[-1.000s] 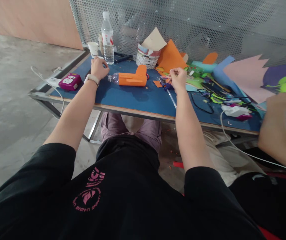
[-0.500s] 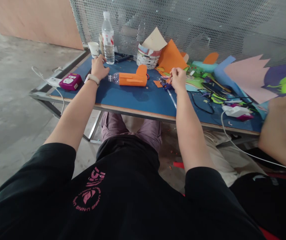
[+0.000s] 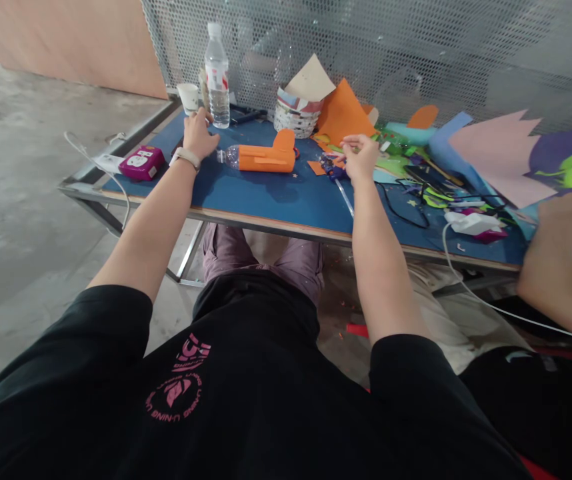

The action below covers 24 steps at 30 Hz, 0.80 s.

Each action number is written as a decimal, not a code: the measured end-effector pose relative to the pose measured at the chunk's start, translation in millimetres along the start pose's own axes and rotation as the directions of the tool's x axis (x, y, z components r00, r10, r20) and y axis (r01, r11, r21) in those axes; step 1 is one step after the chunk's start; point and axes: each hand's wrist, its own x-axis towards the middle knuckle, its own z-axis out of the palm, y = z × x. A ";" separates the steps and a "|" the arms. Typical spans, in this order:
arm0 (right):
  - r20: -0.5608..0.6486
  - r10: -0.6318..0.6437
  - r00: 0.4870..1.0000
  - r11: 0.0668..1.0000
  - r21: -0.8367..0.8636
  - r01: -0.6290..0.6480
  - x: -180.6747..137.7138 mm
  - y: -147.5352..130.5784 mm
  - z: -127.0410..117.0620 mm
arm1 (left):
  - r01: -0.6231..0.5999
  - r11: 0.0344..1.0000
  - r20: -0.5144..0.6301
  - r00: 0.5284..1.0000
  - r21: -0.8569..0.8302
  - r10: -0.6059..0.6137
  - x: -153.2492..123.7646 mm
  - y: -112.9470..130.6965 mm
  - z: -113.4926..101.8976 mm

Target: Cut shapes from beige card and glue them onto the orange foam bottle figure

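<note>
My left hand [image 3: 200, 137] lies palm down at the back left of the blue table [image 3: 246, 197], its thumb and fingers apart, near the water bottle [image 3: 217, 80]. No held thing shows in it, though its underside is hidden. Between my hands a plastic bottle wrapped in orange paper [image 3: 266, 159], with paper fins, rests on its side. My right hand [image 3: 361, 157] hovers with fingers loosely spread, beside what looks like a blue glue gun [image 3: 335, 168]. A clear stick [image 3: 345, 198] extends from that tool toward the table's front edge.
A paper cup [image 3: 189, 98] and a purple box [image 3: 142, 164] stand at left. A woven basket [image 3: 296, 115], orange paper [image 3: 345, 117] and coloured scraps lie along the back and right. A co-worker's arm [image 3: 551, 253] reaches in at right, near a white cable [image 3: 486, 301].
My right hand's fingers have loosened from a pinch and spread apart, with the hand turning slightly right. My left hand and the orange-wrapped bottle stay in place.
</note>
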 end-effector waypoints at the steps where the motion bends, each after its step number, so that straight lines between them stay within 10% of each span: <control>1: 0.011 -0.006 1.000 1.000 0.008 0.006 -0.2 -0.1 0.0 | 0.010 1.000 -0.012 1.000 -0.012 -0.010 2.6 -2.7 3.1; 12: 0.036 -0.076 0.996 0.996 0.039 0.075 11.9 23.5 8.7 | -0.045 0.988 0.120 0.992 0.147 0.027 -8.0 10.6 -9.0; 24: -0.027 -0.030 0.999 1.000 -0.001 0.030 6.1 9.3 6.9 | -0.005 1.000 -0.026 1.000 0.016 0.006 12.5 -12.4 14.1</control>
